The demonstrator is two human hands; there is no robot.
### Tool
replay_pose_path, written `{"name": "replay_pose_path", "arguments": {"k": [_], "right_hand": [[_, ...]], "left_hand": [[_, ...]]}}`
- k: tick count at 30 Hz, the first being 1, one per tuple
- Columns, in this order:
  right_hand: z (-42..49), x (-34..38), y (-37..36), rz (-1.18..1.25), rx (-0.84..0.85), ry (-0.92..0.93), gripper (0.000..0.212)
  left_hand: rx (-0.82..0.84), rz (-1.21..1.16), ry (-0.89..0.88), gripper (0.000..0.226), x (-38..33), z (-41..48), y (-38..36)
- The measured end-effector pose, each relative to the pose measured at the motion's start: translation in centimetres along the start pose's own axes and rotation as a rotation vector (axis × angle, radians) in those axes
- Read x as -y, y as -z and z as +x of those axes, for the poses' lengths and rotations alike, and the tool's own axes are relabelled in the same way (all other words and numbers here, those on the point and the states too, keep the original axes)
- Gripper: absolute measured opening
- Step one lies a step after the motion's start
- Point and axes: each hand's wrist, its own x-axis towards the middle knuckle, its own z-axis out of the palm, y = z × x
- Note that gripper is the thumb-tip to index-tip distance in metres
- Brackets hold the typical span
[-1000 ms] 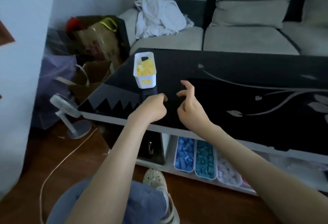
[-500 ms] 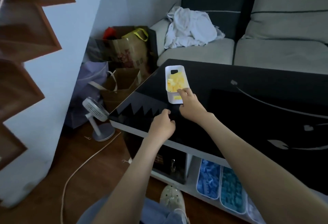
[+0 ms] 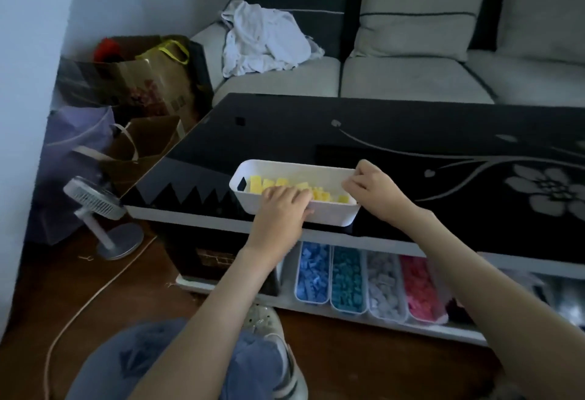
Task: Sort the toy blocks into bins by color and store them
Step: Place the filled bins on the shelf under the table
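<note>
Closest to you, the table's lower shelf (image 3: 316, 311) holds four bins side by side, filled from left to right with blue blocks (image 3: 311, 273), teal blocks (image 3: 347, 279), pale lilac blocks (image 3: 384, 285) and pink blocks (image 3: 421, 288). Above them the white bin (image 3: 329, 216) of yellow blocks (image 3: 272, 184) sits lengthwise at the near edge of the black table (image 3: 411, 133); your left hand (image 3: 281, 206) has its fingers curled over the bin's near wall, and your right hand (image 3: 376, 190) grasps the rim at its right end. Farther back, a small fan (image 3: 95, 200) stands on the floor to the left, and a rumpled white cloth (image 3: 266, 41) lies on the sofa (image 3: 411, 76).
</note>
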Motion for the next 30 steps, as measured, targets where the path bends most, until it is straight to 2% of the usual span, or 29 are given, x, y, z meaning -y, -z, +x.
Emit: {"name": "replay_pose_path", "arguments": {"k": [2, 5, 8, 11, 13, 18, 21, 26, 30], "right_hand": [[-2.3, -0.5, 1.5, -0.056, 0.052, 0.004, 0.037], [-7.0, -1.2, 3.6, -0.127, 0.082, 0.013, 0.035], [-10.6, -1.3, 4.4, -0.266, 0.070, 0.081, 0.046], [-14.9, -3.2, 4.6, -0.220, 0.005, 0.027, 0.047], [-17.3, -4.3, 4.5, -0.233, 0.021, -0.022, 0.044], [-20.0, -7.1, 3.0, -0.275, 0.167, -0.145, 0.027], [-20.3, -9.3, 1.3, -0.280, 0.281, -0.235, 0.031], [-20.3, -12.4, -0.9, -0.066, 0.372, -0.301, 0.030], [-19.5, -15.0, -3.4, -0.239, 0.373, -0.271, 0.031]], "left_hand": [[0.006, -0.008, -0.027, 0.011, -2.3, -0.5, 0.5], [0.036, -0.010, -0.086, 0.023, -6.1, -2.2, 1.8], [0.045, -0.057, -0.142, 0.024, -9.4, -3.6, 2.3], [0.100, -0.126, -0.152, 0.021, -12.8, -6.1, 1.6], [0.147, -0.145, -0.155, 0.020, -14.3, -7.6, 0.6], [0.277, -0.105, -0.184, 0.018, -15.0, -8.7, -2.7], [0.363, -0.011, -0.173, 0.017, -15.1, -8.8, -5.0], [0.530, 0.037, -0.100, 0.020, -14.2, -8.6, -9.1], [0.646, 0.031, -0.056, 0.024, -13.3, -8.4, -12.1]]}}
